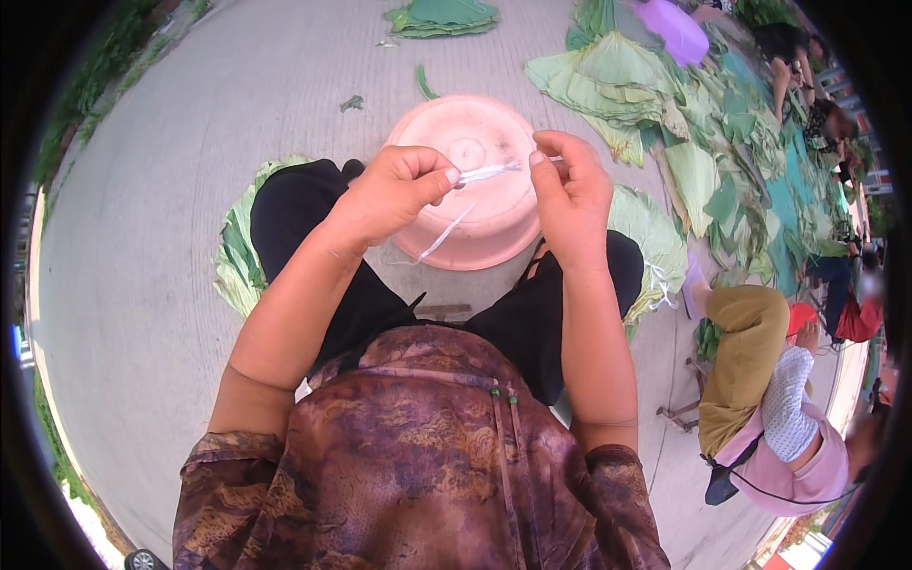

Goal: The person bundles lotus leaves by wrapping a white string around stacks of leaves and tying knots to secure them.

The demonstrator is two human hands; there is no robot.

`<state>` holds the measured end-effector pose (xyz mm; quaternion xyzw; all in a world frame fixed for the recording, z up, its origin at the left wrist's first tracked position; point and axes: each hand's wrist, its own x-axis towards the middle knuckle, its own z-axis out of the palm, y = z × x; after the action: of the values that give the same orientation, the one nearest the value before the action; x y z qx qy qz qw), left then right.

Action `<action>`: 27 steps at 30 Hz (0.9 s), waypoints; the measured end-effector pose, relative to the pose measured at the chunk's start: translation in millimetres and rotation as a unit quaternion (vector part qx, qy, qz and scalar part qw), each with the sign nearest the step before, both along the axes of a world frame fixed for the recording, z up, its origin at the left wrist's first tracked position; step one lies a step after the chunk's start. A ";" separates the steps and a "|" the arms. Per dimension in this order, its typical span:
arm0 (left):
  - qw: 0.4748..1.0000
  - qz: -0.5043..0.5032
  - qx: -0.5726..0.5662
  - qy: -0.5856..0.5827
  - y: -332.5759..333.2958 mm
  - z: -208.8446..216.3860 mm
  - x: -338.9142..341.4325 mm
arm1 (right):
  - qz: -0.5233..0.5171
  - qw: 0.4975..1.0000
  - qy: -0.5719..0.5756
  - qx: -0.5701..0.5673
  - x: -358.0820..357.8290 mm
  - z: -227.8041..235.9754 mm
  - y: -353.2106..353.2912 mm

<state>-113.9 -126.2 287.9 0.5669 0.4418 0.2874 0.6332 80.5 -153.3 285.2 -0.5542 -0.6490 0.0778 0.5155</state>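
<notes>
A white plastic string (489, 172) stretches between my hands over a round pink basin (446, 228), which looks bottom up on the ground between my knees. My left hand (394, 195) is closed, pinching the string between thumb and fingertips. A loose end (446, 233) hangs from it across the basin. With thumb and forefinger brought together, my right hand (575, 195) holds the other side of the string. Stacked green leaves (242, 242) lie by my left knee. More leaves (651, 223) lie beside my right knee, with white string on them.
Stacks of large green leaves (608, 81) spread over the ground at the right. Another stack (442, 17) lies beyond the basin. A purple plastic item (674, 30) rests among the leaves. A person in brown trousers (741, 351) sits close on my right, with other people farther off.
</notes>
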 end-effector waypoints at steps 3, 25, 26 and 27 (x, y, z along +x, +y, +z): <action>0.998 -0.003 0.027 0.054 -2.7 -11.2 -3.3 | 0.103 0.969 -0.204 0.097 -30.3 18.7 -11.9; 0.981 -0.046 0.187 -0.004 -21.7 -7.2 -6.9 | 0.290 0.881 0.223 -0.300 -19.7 -17.4 -28.1; 0.965 -0.049 0.255 0.039 -22.4 -4.8 -7.6 | 0.290 0.881 0.223 -0.300 -20.6 -16.9 -29.3; 0.942 -0.053 0.320 0.082 -23.2 -4.2 -8.3 | 0.286 0.835 0.308 -0.354 -22.0 -16.7 -31.3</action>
<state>-122.2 -149.4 283.7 0.7838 0.3465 0.3324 0.3940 58.5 -184.7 268.4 -0.4358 -0.5148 0.6129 0.4116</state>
